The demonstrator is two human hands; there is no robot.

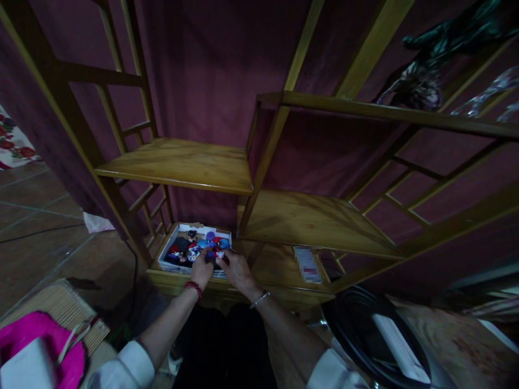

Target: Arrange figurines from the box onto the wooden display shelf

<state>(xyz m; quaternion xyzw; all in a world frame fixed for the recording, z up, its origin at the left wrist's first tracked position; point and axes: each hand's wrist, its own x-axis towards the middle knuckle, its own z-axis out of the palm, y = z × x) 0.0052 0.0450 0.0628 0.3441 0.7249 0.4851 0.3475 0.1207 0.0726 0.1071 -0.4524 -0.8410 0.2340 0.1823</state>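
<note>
A shallow white box (164, 261) stands on the lowest shelf at the left, filled with small colourful items in red, blue, purple, black and white; they look like little figures or ornaments, too small to name. Over its front right corner, my left hand (201, 271) has its fingers curled together at the items, and what they grip is hidden. Beside it, my right hand (238, 273) pinches a small white-topped item (220, 255) between thumb and fingers. Both hands nearly meet there. A red bead bracelet (194, 288) circles the left wrist, a silver one (260, 299) the right.
Wooden shelves (182, 162) rise around the box, with a dark red curtain (203, 70) behind. A blurred pack (308, 265) lies right on the low shelf. Dark ornaments (421, 81) stand upper right. A black-rimmed chair (348, 324) is at right, a pink cloth (36, 335) at left.
</note>
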